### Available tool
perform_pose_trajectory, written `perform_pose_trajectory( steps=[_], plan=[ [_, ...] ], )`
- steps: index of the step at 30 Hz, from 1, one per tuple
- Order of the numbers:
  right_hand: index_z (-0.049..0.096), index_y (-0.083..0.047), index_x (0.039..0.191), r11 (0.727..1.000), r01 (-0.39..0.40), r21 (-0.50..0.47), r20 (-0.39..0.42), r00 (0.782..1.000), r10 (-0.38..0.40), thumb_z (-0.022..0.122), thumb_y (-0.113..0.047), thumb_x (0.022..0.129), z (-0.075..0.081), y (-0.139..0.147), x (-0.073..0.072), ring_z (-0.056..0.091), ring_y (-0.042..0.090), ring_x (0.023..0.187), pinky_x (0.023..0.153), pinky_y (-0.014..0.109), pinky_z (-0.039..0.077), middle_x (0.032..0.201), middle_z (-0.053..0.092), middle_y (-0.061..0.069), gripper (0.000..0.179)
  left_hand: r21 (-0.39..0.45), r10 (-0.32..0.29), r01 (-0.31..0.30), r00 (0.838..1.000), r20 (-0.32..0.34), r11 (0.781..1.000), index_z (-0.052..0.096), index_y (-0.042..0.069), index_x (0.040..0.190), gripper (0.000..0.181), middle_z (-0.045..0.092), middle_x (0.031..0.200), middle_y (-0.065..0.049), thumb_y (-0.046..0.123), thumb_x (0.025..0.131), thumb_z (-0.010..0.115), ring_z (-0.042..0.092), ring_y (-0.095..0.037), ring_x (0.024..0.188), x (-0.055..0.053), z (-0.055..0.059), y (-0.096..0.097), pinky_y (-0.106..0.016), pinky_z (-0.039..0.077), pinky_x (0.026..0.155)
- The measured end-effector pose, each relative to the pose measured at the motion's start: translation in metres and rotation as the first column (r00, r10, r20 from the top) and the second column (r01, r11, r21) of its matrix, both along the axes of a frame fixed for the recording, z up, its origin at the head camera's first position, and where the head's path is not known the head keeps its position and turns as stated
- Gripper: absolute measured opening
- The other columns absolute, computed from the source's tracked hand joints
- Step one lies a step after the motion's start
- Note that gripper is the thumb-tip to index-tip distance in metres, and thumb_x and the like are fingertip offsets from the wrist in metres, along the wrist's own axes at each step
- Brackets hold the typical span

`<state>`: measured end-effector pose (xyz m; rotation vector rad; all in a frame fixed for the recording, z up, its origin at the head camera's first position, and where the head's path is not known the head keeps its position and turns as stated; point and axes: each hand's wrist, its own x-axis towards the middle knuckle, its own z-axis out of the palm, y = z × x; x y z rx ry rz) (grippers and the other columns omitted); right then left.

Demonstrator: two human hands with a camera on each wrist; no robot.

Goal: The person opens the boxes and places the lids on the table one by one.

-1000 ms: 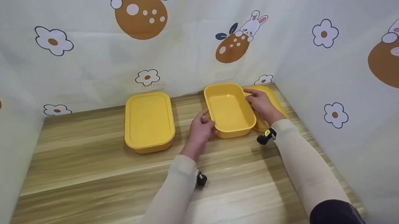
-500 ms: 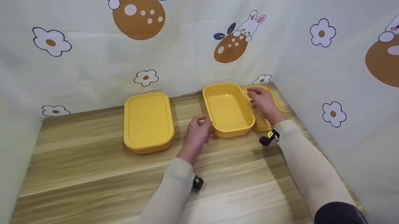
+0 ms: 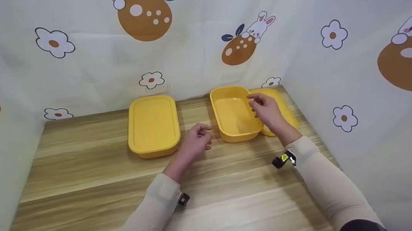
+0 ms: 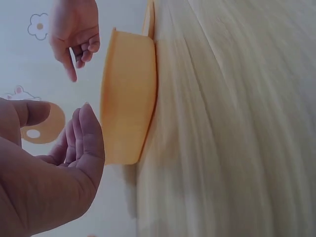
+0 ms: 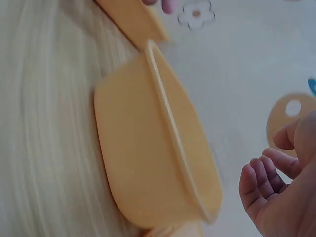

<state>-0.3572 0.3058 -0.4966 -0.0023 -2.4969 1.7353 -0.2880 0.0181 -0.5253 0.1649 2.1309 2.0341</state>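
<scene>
An uncovered yellow lunch box stands on the wooden table near the back wall. Left of it hovers my left hand, fingers loosely bent and holding nothing; the left wrist view shows a gap between that hand and the box wall. My right hand is raised over the right rim of the box, also holding nothing. A yellow lid lies on the table to the right of the box, partly hidden behind my right hand. In the right wrist view the right hand is apart from the box.
A second yellow lunch box with its lid on stands to the left. The table meets a patterned cloth wall at the back and another on the right.
Both hands have let go of the open box's sides. The left hand has drawn back to the left, and the right hand has moved over the right rim. The box stays put.
</scene>
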Motion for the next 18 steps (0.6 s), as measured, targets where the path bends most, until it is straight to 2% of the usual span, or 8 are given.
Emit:
perform_pose_trajectory(
  steps=[3, 6, 13, 18],
  plan=[
    [0.074, 0.000, 0.133, 0.998, -0.065, -0.012, -0.047, 0.997, 0.064, 0.065, -0.011, 0.110, 0.003, -0.013, 0.015, 0.061, 0.025, 0.086, 0.066, 0.024, 0.056, 0.098, 0.063, 0.011, 0.026, -0.039, -0.037, 0.036, 0.999, -0.018, 0.999, 0.069, 0.000, 0.125, 0.023, 0.062, 0.102, -0.008, 0.006, 0.104, 0.063, 0.065, -0.020, 0.087, 0.007, 0.002, -0.015, -0.031, 0.063, 0.075],
    [0.074, 0.001, 0.131, 0.992, -0.125, -0.018, -0.063, 0.990, 0.124, 0.066, -0.008, 0.110, 0.001, -0.023, 0.029, 0.060, 0.020, 0.080, 0.063, 0.025, 0.056, 0.094, 0.063, 0.010, 0.024, -0.059, -0.077, 0.076, 0.997, -0.007, 0.995, 0.069, -0.002, 0.125, 0.023, 0.063, 0.101, -0.008, 0.007, 0.105, 0.063, 0.064, -0.021, 0.087, 0.014, 0.001, -0.030, -0.032, 0.062, 0.076],
    [0.071, 0.004, 0.135, 0.969, -0.245, 0.031, -0.011, 0.969, 0.246, 0.067, -0.008, 0.109, -0.007, -0.039, 0.059, 0.059, 0.027, 0.080, 0.064, 0.027, 0.053, 0.095, 0.062, 0.006, 0.028, -0.122, -0.105, 0.108, 0.994, 0.029, 0.987, 0.068, -0.006, 0.127, 0.024, 0.068, 0.105, -0.011, 0.009, 0.108, 0.065, 0.066, -0.021, 0.089, 0.033, -0.006, -0.060, -0.036, 0.063, 0.081],
    [0.072, 0.001, 0.134, 0.950, -0.303, 0.074, 0.005, 0.953, 0.303, 0.069, -0.008, 0.108, -0.012, -0.045, 0.072, 0.058, 0.021, 0.077, 0.065, 0.025, 0.050, 0.094, 0.063, 0.005, 0.028, -0.144, -0.099, 0.106, 0.994, 0.052, 0.984, 0.067, -0.007, 0.129, 0.027, 0.067, 0.107, -0.010, 0.011, 0.108, 0.066, 0.065, -0.021, 0.091, 0.042, -0.010, -0.074, -0.042, 0.063, 0.085]
  ],
)
